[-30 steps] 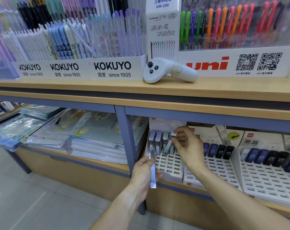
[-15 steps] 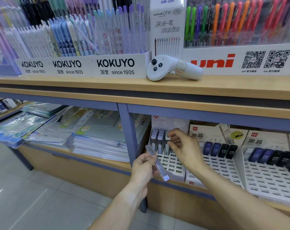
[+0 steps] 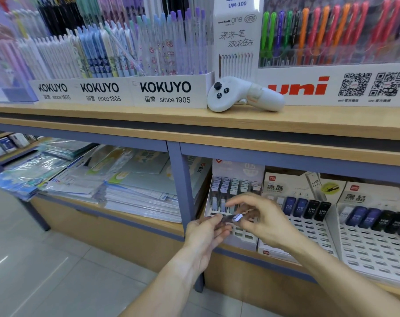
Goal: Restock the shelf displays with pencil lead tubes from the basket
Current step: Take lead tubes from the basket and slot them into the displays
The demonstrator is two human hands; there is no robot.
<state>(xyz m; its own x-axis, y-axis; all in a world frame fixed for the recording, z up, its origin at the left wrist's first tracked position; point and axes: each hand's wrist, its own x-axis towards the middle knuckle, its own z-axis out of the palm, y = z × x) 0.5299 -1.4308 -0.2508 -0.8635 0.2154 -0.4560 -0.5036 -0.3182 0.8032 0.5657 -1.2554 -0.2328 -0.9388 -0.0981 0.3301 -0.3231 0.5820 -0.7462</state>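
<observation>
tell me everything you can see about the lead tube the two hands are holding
The lead tube is a slim, clear plastic case with a pale cap at its right end. It lies almost level, in the air in front of the white slotted display rack on the lower shelf. The left hand pinches its left end; the right hand takes the capped end with its fingers. Motion blur hides any label.

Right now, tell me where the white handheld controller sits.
In the head view, the white controller lies on the upper wooden shelf, just right of centre, between the KOKUYO pen box and the uni display.
</observation>
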